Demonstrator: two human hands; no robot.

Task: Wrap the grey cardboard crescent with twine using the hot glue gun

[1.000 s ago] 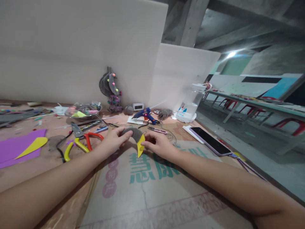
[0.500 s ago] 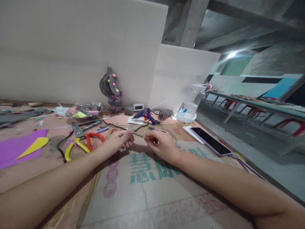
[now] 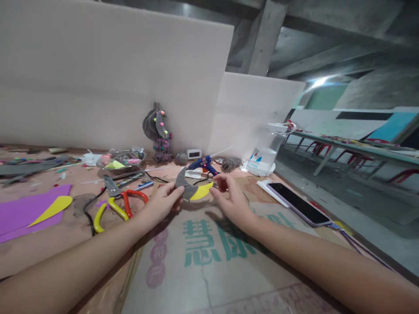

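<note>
Left hand (image 3: 164, 201) pinching yarn-wrapped crescent (image 3: 186, 186), pointed yellow tip (image 3: 203, 192), printed cardboard (image 3: 255, 272)

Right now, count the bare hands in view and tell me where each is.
2: the left hand grips the grey part of the crescent; the right hand is at its yellow tip. Some fingers are hidden.
</note>
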